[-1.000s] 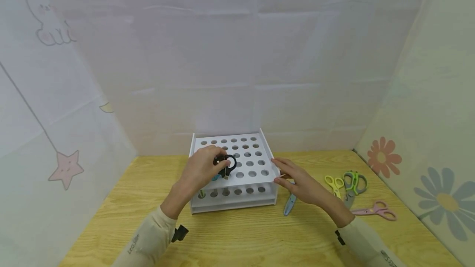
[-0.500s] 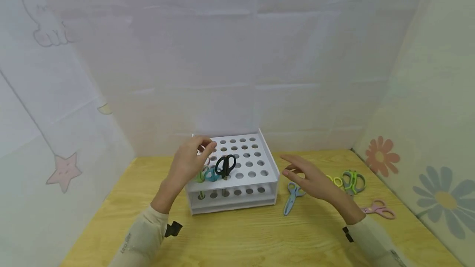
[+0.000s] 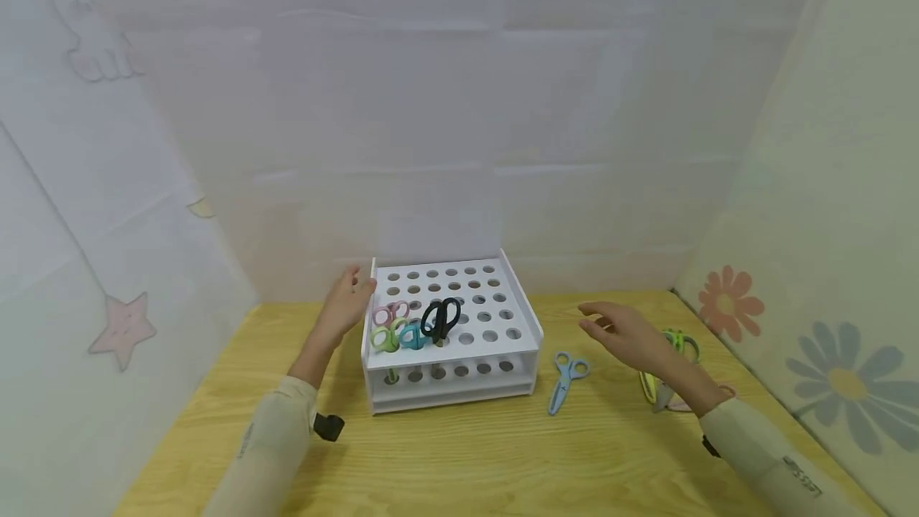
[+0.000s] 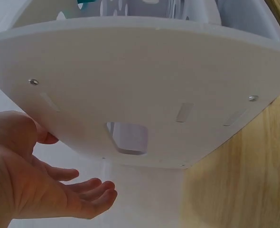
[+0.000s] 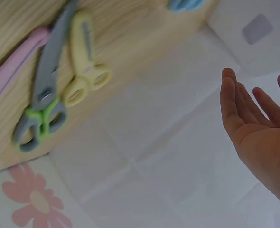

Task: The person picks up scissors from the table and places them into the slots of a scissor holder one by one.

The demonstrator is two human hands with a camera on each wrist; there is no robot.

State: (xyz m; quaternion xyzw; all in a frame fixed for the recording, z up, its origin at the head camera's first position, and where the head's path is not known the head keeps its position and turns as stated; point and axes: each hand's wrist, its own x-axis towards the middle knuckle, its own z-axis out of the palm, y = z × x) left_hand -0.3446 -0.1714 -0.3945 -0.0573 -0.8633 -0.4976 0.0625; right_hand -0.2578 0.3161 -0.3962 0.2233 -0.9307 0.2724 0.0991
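Note:
The white rack (image 3: 527, 341) has rows of round holes. Upright in its front left holes are black scissors (image 3: 440, 319), teal scissors (image 3: 412, 335), light green scissors (image 3: 385, 338) and pink-handled scissors (image 3: 390, 313). My left hand (image 3: 346, 308) is at the rack's left side panel (image 4: 144, 80), holding nothing, its fingers loosely bent and thumb by the panel's edge; whether it touches is unclear. My right hand (image 3: 625, 333) hovers over the table with loose fingers, holding nothing. Light blue scissors (image 3: 565, 381) lie between it and the rack.
Right of the right hand lie yellow scissors (image 5: 83, 42), grey-and-green scissors (image 5: 46, 95) and pink scissors (image 5: 16, 66), close together on the wooden table (image 3: 459, 453). Pale cloth walls (image 3: 445, 102) enclose the table at the back and both sides.
My left hand has let go of the black scissors, which stay in the rack, and moved left to the rack's side. My right hand has left the rack's right side and moved right.

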